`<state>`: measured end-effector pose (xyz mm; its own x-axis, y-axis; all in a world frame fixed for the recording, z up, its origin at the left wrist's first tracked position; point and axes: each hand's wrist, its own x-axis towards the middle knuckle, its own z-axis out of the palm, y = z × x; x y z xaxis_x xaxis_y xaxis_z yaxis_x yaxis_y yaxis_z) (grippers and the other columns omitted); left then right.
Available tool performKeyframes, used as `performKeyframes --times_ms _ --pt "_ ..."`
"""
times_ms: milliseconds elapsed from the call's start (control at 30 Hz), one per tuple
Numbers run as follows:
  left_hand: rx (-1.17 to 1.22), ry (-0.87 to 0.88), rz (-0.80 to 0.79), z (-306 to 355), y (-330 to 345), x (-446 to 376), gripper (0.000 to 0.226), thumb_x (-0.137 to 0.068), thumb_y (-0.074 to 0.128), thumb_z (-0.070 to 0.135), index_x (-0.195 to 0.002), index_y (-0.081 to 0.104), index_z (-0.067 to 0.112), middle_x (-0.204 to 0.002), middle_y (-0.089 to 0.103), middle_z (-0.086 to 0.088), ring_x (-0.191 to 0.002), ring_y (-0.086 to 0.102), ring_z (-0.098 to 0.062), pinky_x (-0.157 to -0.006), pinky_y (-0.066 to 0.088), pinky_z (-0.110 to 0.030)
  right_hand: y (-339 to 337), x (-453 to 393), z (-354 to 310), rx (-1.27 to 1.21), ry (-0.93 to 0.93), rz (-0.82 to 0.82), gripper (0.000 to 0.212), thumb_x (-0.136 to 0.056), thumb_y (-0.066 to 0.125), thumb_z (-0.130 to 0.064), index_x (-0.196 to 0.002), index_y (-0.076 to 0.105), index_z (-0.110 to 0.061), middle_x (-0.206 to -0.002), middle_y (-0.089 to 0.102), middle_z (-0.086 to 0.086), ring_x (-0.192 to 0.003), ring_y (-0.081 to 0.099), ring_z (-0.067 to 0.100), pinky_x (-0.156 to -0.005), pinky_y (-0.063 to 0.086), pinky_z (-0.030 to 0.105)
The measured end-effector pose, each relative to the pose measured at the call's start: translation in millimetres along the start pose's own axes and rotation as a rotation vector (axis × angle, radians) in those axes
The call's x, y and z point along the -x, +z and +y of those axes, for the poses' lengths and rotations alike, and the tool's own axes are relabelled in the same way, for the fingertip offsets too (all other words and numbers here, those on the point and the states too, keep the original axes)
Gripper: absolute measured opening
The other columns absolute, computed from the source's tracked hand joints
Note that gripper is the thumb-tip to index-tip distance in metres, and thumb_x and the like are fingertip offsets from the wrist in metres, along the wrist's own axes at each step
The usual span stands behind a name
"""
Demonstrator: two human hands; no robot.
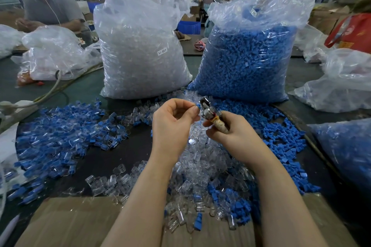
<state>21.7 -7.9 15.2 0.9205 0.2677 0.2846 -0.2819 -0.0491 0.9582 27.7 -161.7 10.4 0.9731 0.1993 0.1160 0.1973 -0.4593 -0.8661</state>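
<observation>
Blue piece [198, 105] pinched in left hand [172, 124] fingertips, mid-air over the clear-part pile [202, 166], touching the metal tool [208, 109] head. Right hand [230, 132] fingers wrapped round the tool's taped handle. Clear-parts bag [140, 56] behind, label [162, 51] reads "SJ-017". Bare table [120, 146] strip left of forearms; cardboard [70, 220] at near edge.

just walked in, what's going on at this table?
The left hand pinches a blue piece at the metal head of a tool that the right hand holds. Below, clear caps and blue pieces lie heaped on the table. A mixed pile sits left; a clear bag and a blue bag stand behind.
</observation>
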Motion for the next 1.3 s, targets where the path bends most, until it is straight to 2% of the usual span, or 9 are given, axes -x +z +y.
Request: performKeyframes --times_ms 133,333,567,767,900,1000,1100,1233,1300 --pt "-0.020 0.028 -0.029 0 -3 0 0.010 -0.087 0.070 0.002 -0.084 0.069 0.011 -0.077 0.073 -0.003 -0.071 0.071 -0.011 -0.066 0.053 -0.015 0 1 -1 0.037 -0.015 -0.008 0.009 -0.089 0.066 -0.017 -0.096 0.065 -0.022 -0.092 0.070 0.001 -0.087 0.065 0.025 -0.084 0.054 0.047" --pt "0.017 0.036 -0.061 2 -3 1 0.010 -0.087 0.069 -0.002 -0.084 0.068 0.008 -0.079 0.072 -0.006 -0.071 0.070 -0.010 -0.067 0.053 -0.015 0 -1 1 0.072 -0.027 -0.026 0.012 -0.089 0.064 -0.014 -0.094 0.064 -0.025 -0.089 0.068 -0.005 -0.083 0.063 0.017 -0.079 0.053 0.041" --pt "0.032 0.040 -0.075 4 -3 1 0.009 -0.088 0.067 -0.004 -0.085 0.066 0.005 -0.076 0.070 -0.005 -0.067 0.067 -0.003 -0.064 0.052 -0.013 4 -2 7 0.131 -0.053 -0.002 0.020 -0.083 0.056 -0.006 -0.086 0.061 -0.025 -0.066 0.056 -0.003 -0.051 0.043 0.008 -0.054 0.039 0.031" --pt "0.037 0.007 -0.076 6 -3 2 0.006 -0.089 0.066 -0.003 -0.087 0.067 0.004 -0.078 0.070 -0.006 -0.067 0.067 -0.002 -0.064 0.051 -0.012 4 -2 7 0.171 -0.055 0.014 0.019 -0.081 0.054 -0.007 -0.083 0.059 -0.026 -0.062 0.053 -0.005 -0.050 0.041 0.008 -0.054 0.038 0.032" --pt "0.076 -0.106 -0.061 6 -4 0 0.004 -0.089 0.068 0.002 -0.088 0.069 0.006 -0.078 0.074 -0.006 -0.070 0.071 -0.007 -0.063 0.053 -0.015 5 -3 6 0.219 -0.060 0.030 0.012 -0.082 0.056 -0.013 -0.086 0.059 -0.024 -0.067 0.058 -0.001 -0.058 0.048 0.016 -0.057 0.042 0.037" --pt "0.254 -0.283 0.067 4 -15 -6 0.003 -0.089 0.068 0.007 -0.090 0.070 0.008 -0.079 0.076 -0.005 -0.072 0.072 -0.011 -0.064 0.056 -0.019 4 -5 8 0.266 -0.039 0.104 0.005 -0.085 0.055 -0.018 -0.089 0.059 -0.018 -0.074 0.062 0.001 -0.069 0.056 0.024 -0.064 0.047 0.042" --pt "0.613 -0.476 0.358 1 -39 -16 0.005 -0.089 0.066 0.006 -0.094 0.068 0.006 -0.073 0.075 -0.004 -0.067 0.073 -0.011 -0.060 0.058 -0.020 0 -7 13 0.363 0.053 0.217 0.008 -0.088 0.056 -0.026 -0.082 0.054 -0.020 -0.074 0.060 -0.001 -0.070 0.054 0.020 -0.059 0.040 0.037" --pt "0.926 -0.580 0.707 -7 -74 -24 0.001 -0.094 0.061 0.006 -0.094 0.061 0.005 -0.076 0.073 -0.006 -0.059 0.071 -0.009 -0.067 0.060 -0.022 -6 -8 22 0.574 0.263 0.289 0.017 -0.091 0.054 -0.033 -0.082 0.050 -0.019 -0.076 0.055 0.000 -0.067 0.050 0.023 -0.059 0.036 0.034" --pt "1.013 -0.606 0.810 -10 -87 -24 0.003 -0.096 0.058 0.007 -0.095 0.060 0.004 -0.082 0.070 -0.006 -0.061 0.070 -0.008 -0.058 0.058 -0.019 -8 -6 26 0.627 0.361 0.311 0.015 -0.089 0.056 -0.032 -0.086 0.051 -0.017 -0.077 0.053 0.003 -0.069 0.050 0.026 -0.060 0.037 0.034"
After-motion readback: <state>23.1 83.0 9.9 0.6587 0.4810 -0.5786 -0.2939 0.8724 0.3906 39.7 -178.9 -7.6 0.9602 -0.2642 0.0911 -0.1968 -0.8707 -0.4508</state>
